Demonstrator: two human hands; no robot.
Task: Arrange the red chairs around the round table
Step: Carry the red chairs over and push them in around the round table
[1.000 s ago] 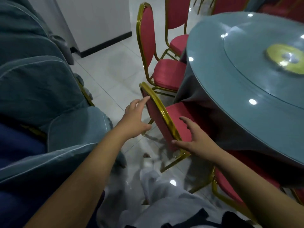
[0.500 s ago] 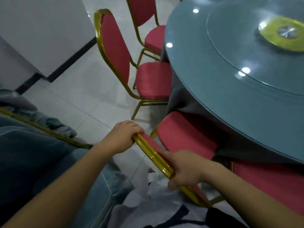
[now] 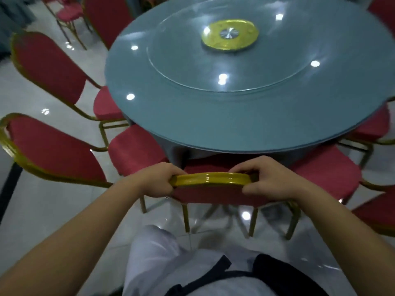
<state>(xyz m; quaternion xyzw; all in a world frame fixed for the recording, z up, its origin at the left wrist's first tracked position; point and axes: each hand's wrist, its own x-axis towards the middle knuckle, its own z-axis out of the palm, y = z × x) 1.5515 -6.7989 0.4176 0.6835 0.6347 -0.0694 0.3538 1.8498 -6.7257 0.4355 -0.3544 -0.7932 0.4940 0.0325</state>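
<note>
left hand (image 3: 157, 181): wrapped round the left end of the gold top rail (image 3: 210, 179), lower centre of the frame.
right hand (image 3: 266, 178): clamped on the rail's right end, level with the other, likely for a straight, even push.
held chair (image 3: 213, 194): bottom centre, back toward the camera, seat reaching to the table's near edge; gripped at both corners, probably to steer without twisting.
round table (image 3: 213, 129): centre and upper frame, grey-blue, topped by a glass turntable (image 3: 192, 67) with a gold hub (image 3: 229, 35).
chair at lower left (image 3: 53, 152): seat angled in toward the rim, just beside the held one.
chair at upper left (image 3: 47, 63): likewise pointed inward.
chair at right (image 3: 327, 174): close alongside, seat near the rim.
step in hand: apparently squaring this chair into the gap between neighbours.
risk: bumping the seat at right.
</note>
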